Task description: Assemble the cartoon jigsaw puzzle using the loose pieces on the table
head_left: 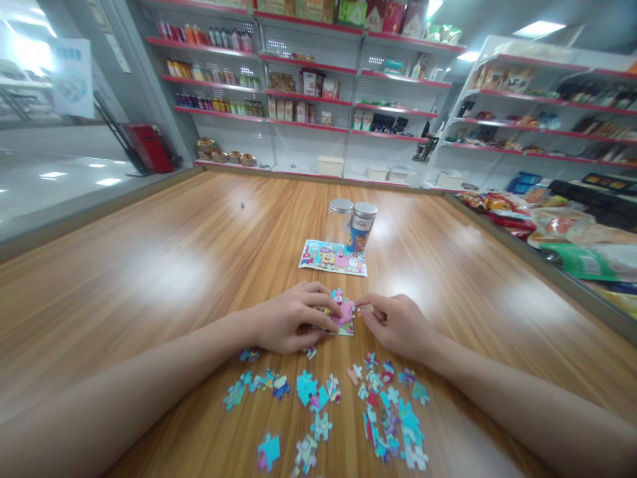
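Note:
A partly joined jigsaw puzzle [344,317] with a pink cartoon figure lies flat on the table. My left hand [293,315] rests over its left side, fingers apart and fingertips on the joined pieces, hiding part of them. At the puzzle's right edge, my right hand [395,322] has its index finger and thumb close together on a small puzzle piece [357,309], mostly covered by the fingertips. Loose puzzle pieces [411,425], mainly light blue, are scattered nearer to me. Beyond my hands lies a picture card [333,259] with cartoon characters.
Behind the card stand a clear jar [340,222] with a silver lid and a blue printed can [362,229]. A tiny object [242,206] sits farther left on the wooden table [199,226]. Packaged goods [572,229] lie past the right edge; stocked shelves [308,66] stand behind.

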